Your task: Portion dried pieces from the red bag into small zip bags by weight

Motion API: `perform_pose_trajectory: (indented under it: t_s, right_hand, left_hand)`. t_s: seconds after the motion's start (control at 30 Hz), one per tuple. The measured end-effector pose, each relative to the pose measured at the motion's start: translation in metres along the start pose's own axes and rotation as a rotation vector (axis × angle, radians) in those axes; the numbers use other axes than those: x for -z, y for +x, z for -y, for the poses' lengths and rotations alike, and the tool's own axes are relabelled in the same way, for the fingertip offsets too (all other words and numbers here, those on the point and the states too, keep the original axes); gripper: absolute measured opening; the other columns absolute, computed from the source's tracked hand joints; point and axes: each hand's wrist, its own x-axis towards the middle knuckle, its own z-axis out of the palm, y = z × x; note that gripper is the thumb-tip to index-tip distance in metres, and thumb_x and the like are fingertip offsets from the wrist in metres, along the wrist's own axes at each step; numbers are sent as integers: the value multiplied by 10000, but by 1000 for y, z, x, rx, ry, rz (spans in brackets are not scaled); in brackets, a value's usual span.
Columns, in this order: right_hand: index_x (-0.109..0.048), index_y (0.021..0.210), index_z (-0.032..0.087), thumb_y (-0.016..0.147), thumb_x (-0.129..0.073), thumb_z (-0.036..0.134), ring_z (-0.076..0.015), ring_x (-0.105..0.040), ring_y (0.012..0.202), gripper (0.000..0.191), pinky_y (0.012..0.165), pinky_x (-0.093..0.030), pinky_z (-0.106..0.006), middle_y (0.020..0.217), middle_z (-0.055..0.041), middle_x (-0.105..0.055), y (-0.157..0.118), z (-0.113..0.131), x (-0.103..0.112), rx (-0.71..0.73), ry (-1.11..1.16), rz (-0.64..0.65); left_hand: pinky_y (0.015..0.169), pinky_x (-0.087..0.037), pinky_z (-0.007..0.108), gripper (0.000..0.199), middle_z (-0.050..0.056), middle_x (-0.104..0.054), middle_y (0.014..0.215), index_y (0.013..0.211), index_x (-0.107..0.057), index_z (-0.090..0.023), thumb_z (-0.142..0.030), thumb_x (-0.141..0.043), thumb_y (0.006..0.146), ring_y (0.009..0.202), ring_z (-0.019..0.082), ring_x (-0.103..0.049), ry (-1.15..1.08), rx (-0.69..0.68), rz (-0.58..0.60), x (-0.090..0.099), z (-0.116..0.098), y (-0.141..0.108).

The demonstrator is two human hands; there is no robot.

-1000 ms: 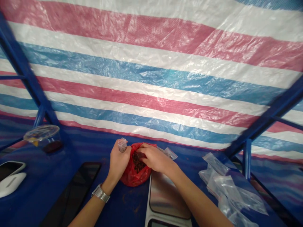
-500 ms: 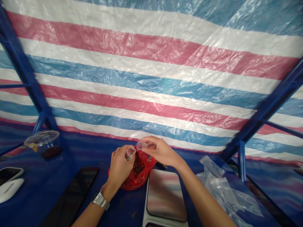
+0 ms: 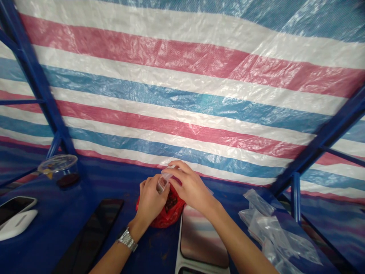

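Observation:
My left hand [image 3: 151, 199], wearing a metal-banded watch [image 3: 127, 239], pinches a small clear plastic bag [image 3: 162, 185] with its mouth held open. My right hand [image 3: 189, 186] is closed around a small clear plastic cup [image 3: 166, 174], tipped at the bag's mouth and partly hidden by the fingers. Both hands are over a red plastic bag [image 3: 165, 220], open and holding small dark brown pieces [image 3: 171, 201]. What is inside the clear bag is too small to tell. Just right of the red bag, under my right forearm, lies a digital scale [image 3: 202, 238] with a shiny plate.
Several clear plastic bags [image 3: 273, 228] lie to the right. On the left are a long black device [image 3: 91, 232], a phone [image 3: 17, 206], a white case [image 3: 18, 225] and a clear tub [image 3: 61, 169]. A striped tarp [image 3: 182, 110] and blue metal frame [image 3: 319, 140] rise behind.
My right hand has moved left and tipped the cup into the mouth of the clear bag; before, they were apart. The whole view has shifted slightly.

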Motion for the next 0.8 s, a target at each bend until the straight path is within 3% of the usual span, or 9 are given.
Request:
perform_pose_trajectory:
  t_s: [0.13,0.27,0.33,0.43,0.6,0.7,0.8]
  right_hand:
    - [-699,1261,258,995,-600,164,-210,-643,1190,299,1080,-501,-361,1272,-83,-626,0,-7,-3,-122,24,-74]
    - [-705,1260,243,966,-665,220,-232,-682,1111,297,1025,-520,-379,1199,-78,-687,-5,-11,-8,-181,-17,112]
    - [-676,1324,243,978,-666,278,-256,-677,1139,348,1036,-509,-406,1231,-95,-698,-5,-10,-7,-176,-53,151]
    - [-633,1382,254,1008,-628,299,-240,-679,1118,377,1009,-513,-387,1256,-96,-700,-4,2,2,-156,-12,86]
    - [-672,1237,276,939,-711,276,-173,-707,858,301,788,-535,-281,1015,-11,-759,-14,33,18,-211,191,93]
    - [-709,1071,257,929,-632,169,-166,-697,850,184,791,-515,-281,974,0,-759,-32,37,23,-279,194,6]
    - [-702,953,224,899,-590,152,-152,-641,757,144,718,-493,-267,884,3,-726,-55,21,32,-372,280,-91]
  left_hand:
    - [856,-466,388,93,-7,-684,791,968,-612,-241,-312,-595,911,805,237,-686,-78,112,-54,3,0,3]
    - [901,-485,418,186,-32,-658,773,1006,-558,-237,-321,-629,857,757,223,-685,-149,289,-215,8,4,8]
    - [902,-496,427,234,-30,-645,799,1024,-529,-239,-318,-643,836,756,222,-679,-179,304,-270,11,5,9]
    - [816,-523,387,266,-19,-608,831,1040,-501,-243,-306,-652,831,761,217,-656,-228,232,-279,12,2,7]
    - [681,-552,315,394,20,-618,941,1184,-450,-223,-260,-645,844,766,196,-664,-445,39,-54,7,-13,-8]
    - [824,-589,359,466,97,-668,1138,1299,-439,-215,-265,-642,883,963,232,-716,-502,-79,122,9,-27,-19]
    - [968,-561,393,541,137,-659,1301,1401,-436,-221,-318,-650,914,1152,268,-681,-501,-219,275,15,-37,-28]
